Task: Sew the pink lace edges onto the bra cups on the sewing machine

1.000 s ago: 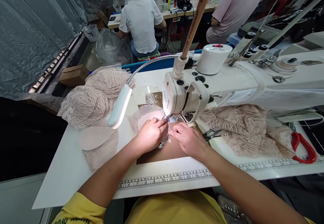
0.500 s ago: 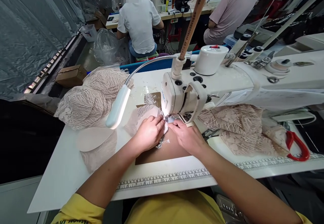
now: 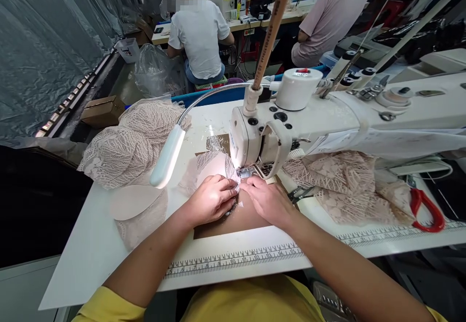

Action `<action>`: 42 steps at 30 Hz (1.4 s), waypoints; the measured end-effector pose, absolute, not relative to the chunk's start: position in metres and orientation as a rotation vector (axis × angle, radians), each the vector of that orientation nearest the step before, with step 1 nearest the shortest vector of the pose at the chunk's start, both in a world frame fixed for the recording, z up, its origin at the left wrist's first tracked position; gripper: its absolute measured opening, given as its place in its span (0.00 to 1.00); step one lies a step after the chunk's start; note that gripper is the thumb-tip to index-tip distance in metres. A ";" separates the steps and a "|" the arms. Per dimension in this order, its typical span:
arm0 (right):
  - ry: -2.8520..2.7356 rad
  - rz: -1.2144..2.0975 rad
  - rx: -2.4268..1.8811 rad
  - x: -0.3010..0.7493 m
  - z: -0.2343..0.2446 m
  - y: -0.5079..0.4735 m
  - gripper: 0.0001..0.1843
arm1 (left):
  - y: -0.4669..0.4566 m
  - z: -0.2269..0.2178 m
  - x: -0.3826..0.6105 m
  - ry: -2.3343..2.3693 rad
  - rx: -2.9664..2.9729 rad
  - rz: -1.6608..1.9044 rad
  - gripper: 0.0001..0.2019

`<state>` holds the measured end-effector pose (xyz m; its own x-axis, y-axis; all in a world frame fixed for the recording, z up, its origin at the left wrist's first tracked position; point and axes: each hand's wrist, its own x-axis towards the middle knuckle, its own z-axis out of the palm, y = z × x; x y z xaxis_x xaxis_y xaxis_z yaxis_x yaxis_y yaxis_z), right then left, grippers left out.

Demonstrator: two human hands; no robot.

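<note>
A pale beige lace piece [image 3: 210,165] with a smooth cup-shaped panel lies under the needle end of a white sewing machine [image 3: 243,137]. My left hand [image 3: 214,198] is closed on the near edge of this lace piece, its fingers bent and pressed together. From the other side my right hand [image 3: 268,199] pinches the same edge, close to the presser foot [image 3: 244,172]. The two hands' fingertips almost meet there. Beneath them is a brown plate [image 3: 251,217] on the white table. The fingers hide part of the lace edge.
Lace bundles [image 3: 120,154] are heaped on the left, near another cup piece [image 3: 136,203]. A lamp [image 3: 168,157] hangs left of my hands. On the right are more lace [image 3: 342,181], dark-bladed snips [image 3: 302,193] and red-handled scissors [image 3: 429,210]. A printed ruler [image 3: 233,260] runs along the front edge.
Both hands have shifted slightly toward me, away from the needle, with the lace edge between their fingers. The camera view has moved a little.
</note>
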<state>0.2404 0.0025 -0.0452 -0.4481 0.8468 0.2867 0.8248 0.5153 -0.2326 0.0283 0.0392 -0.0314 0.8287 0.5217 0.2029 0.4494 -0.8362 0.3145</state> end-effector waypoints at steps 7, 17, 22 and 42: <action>-2.367 0.075 -1.333 0.241 -0.046 0.000 0.21 | 0.037 -0.033 0.031 0.770 2.809 0.377 0.16; -2.473 0.064 -1.298 0.241 -0.043 0.001 0.17 | 0.036 -0.037 0.030 0.768 2.841 0.390 0.15; -2.461 0.029 -1.317 0.240 -0.041 0.000 0.18 | 0.035 -0.041 0.032 0.801 2.874 0.413 0.16; -2.391 0.000 -1.511 0.237 -0.051 0.004 0.24 | 0.057 -0.045 0.035 0.969 2.823 0.541 0.17</action>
